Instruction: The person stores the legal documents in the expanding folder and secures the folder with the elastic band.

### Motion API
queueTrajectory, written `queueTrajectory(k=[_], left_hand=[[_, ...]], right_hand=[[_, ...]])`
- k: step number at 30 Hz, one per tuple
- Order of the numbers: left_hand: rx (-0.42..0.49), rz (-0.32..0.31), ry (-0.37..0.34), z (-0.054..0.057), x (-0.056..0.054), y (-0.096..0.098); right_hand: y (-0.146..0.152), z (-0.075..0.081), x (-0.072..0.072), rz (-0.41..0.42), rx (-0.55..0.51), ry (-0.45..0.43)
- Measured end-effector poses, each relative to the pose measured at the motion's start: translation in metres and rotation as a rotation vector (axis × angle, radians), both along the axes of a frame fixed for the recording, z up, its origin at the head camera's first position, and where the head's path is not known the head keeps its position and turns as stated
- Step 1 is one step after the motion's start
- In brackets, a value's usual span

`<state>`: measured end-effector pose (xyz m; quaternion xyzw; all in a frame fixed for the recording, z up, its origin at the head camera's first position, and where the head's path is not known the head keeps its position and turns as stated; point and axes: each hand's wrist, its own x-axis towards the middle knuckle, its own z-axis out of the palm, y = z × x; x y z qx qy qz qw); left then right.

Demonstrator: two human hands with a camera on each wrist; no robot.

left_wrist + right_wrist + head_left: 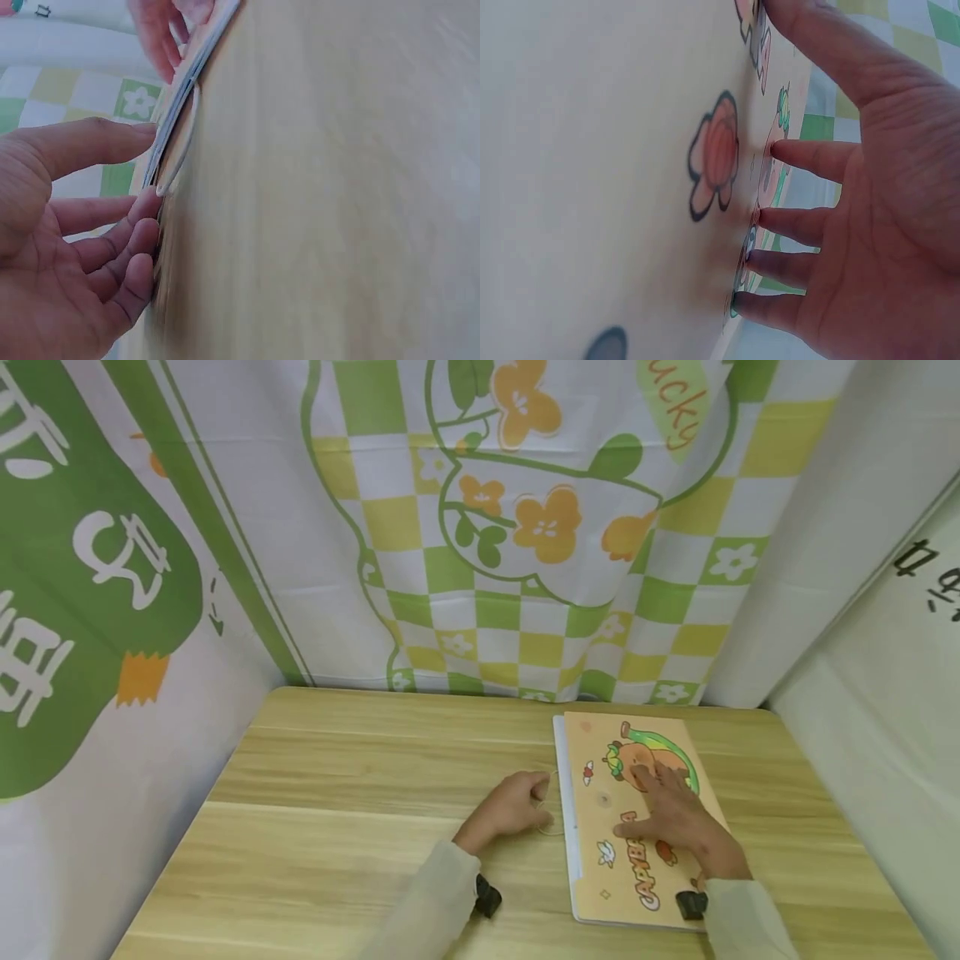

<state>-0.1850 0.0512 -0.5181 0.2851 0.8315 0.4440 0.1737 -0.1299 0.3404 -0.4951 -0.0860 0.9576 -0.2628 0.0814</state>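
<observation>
An orange folder (600, 860) printed with a capybara and lettering lies on the table, a pale strip along its left edge. A thin, light cord loop (191, 135) sticks out from that edge. My left hand (513, 810) is beside the loop, fingers slightly bent, with one fingertip right at the cord's lower end. In the left wrist view the thumb stands apart from the other fingers, near the folder's edge. My right hand (675, 814) rests on the cover with fingers spread, and in the right wrist view its fingertips (769, 217) touch the printed surface.
The wood-grain table (337, 827) extends left of the folder. A checked, flowered curtain (510, 652) hangs behind the table's far edge. White cloth walls stand at both sides, the left one with large green print (97, 543). Dark camera mounts (487, 897) sit at both wrists.
</observation>
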Motion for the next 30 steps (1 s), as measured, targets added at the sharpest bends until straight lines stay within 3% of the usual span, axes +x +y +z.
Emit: queueTrajectory(k=[5, 8, 14, 17, 25, 30], left_hand=[[0.193, 0.035, -0.241, -0.003, -0.002, 0.003], [0.217, 0.003, -0.28, -0.004, -0.006, 0.004], [0.27, -0.139, -0.347, -0.005, -0.015, 0.0], [0.32, -0.138, -0.401, -0.006, -0.015, 0.001], [0.414, -0.018, -0.423, -0.018, -0.01, 0.008], [0.435, -0.008, -0.375, -0.02, -0.008, 0.01]], right_hand=[[0.003, 0.0, 0.002, -0.005, 0.021, 0.001], [0.004, 0.0, 0.003, -0.014, 0.016, -0.004], [0.003, -0.002, 0.002, -0.019, -0.007, 0.009], [0.003, -0.002, 0.001, -0.018, -0.017, 0.007], [0.002, -0.004, 0.0, -0.01, -0.029, 0.0], [0.002, -0.004, -0.001, -0.01, -0.027, 0.002]])
